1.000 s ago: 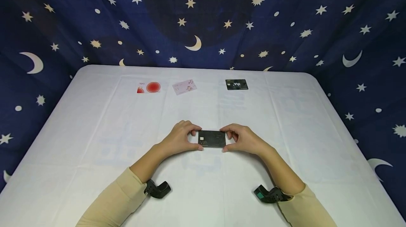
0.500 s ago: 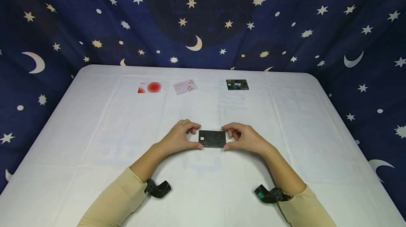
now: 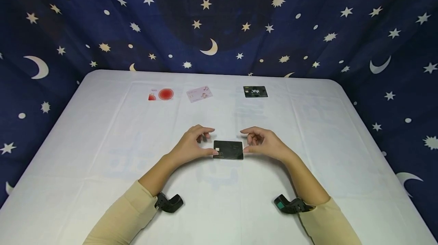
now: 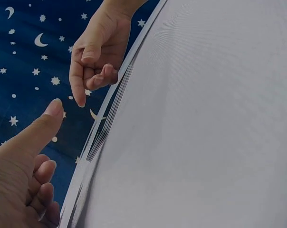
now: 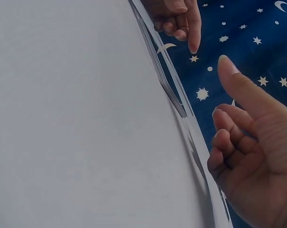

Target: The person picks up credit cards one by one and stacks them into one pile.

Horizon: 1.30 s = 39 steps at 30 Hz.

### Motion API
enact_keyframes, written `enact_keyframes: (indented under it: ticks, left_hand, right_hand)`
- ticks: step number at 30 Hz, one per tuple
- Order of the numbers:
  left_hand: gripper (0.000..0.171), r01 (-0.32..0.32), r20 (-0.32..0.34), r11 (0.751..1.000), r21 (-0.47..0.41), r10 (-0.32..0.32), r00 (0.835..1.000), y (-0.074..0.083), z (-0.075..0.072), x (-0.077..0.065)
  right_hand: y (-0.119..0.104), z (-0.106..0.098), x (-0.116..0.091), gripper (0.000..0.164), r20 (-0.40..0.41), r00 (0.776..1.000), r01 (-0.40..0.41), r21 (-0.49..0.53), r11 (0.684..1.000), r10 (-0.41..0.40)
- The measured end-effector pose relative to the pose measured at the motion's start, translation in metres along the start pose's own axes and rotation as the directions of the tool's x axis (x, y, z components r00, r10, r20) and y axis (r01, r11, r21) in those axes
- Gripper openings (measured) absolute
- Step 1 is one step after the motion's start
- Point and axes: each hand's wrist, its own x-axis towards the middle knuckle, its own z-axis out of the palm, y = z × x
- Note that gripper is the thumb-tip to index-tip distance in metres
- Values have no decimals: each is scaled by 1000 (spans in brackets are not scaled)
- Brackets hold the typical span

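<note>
A dark VIP card (image 3: 228,150) lies flat in the middle of the white table, in front of me in the head view. Seen edge-on in the left wrist view, it shows several layered edges, like a stack of cards (image 4: 110,111). At its left end is my left hand (image 3: 191,142), thumb tip overlapping the card's corner and index finger apart beyond the far edge. On the other side, my right hand (image 3: 268,144) has its thumb tip beside the right edge, index finger extended and other fingers loosely bent. Neither hand grips anything.
Towards the back of the white table (image 3: 102,131) lie a red-and-white card (image 3: 161,94), a pink card (image 3: 199,94) and a black Vip card (image 3: 255,91). A dark blue curtain (image 3: 219,16) with stars and moons surrounds the table's far and side edges.
Both hands have let go of the dark card's ends and shifted slightly away from me, index fingers now clear of it. The card stays in place.
</note>
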Motion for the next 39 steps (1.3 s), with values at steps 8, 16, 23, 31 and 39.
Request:
enact_keyframes:
  ticks: [8,16,23,31,39]
  left_hand:
    - [67,11,-28,1000,12,-10,1000,3,-6,1]
    - [67,31,-108,999,-34,-35,994,5,-14,4]
    - [67,53,-162,997,-52,-61,985,8,-20,8]
    - [69,71,-180,997,-34,-76,981,6,-27,11]
    - [68,112,-213,993,-37,-117,970,5,-33,13]
  right_hand:
    - [28,-2,11,55,-26,999,22,20,1000,-22]
    - [24,-8,20,57,-45,998,49,-7,999,-49]
    - [12,-12,28,57,-58,998,38,-16,999,-39]
    - [8,-15,44,57,-92,992,81,-59,995,-86]
    - [-2,-16,58,55,-103,986,120,-98,988,-130]
